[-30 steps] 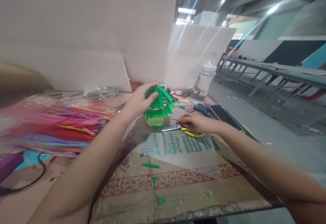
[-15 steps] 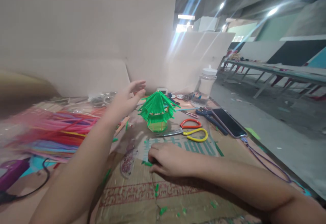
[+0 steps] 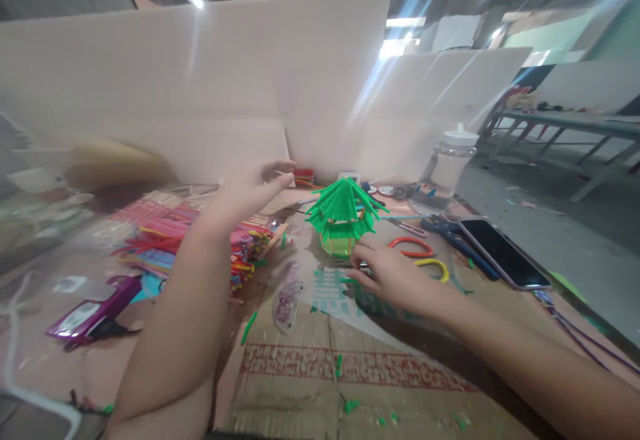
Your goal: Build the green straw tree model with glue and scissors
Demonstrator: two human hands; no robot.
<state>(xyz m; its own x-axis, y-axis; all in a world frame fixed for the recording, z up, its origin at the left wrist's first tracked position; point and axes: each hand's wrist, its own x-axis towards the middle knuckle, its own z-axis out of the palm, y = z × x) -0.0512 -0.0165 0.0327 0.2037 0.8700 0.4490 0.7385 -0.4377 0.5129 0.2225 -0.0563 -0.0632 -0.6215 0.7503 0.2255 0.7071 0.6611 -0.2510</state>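
A small model pavilion (image 3: 345, 210) with a two-tiered green roof stands upright on the cardboard (image 3: 285, 400). My left hand (image 3: 273, 177) is raised behind and left of it, fingers apart, holding nothing. Just in front of the model's right side is my right hand (image 3: 373, 267), its fingers bent over the scissors' blades; whether it grips anything is hidden. The scissors, with one red handle (image 3: 413, 248) and one yellow handle (image 3: 433, 268), lie partly under that hand. A clear glittery protractor (image 3: 287, 307) lies nearer to me.
Colourful pipe cleaners (image 3: 165, 233) and a purple glue gun (image 3: 97, 313) lie at the left. To the right are dark pliers (image 3: 460, 243), a phone (image 3: 503, 253) and a water bottle (image 3: 450, 167). White boards (image 3: 200, 87) stand behind. Green scraps dot the cardboard.
The view has turned left, so things appear farther right. My right hand has moved forward from the cardboard to the scissors' blades beside the model. My left hand remains raised and open.
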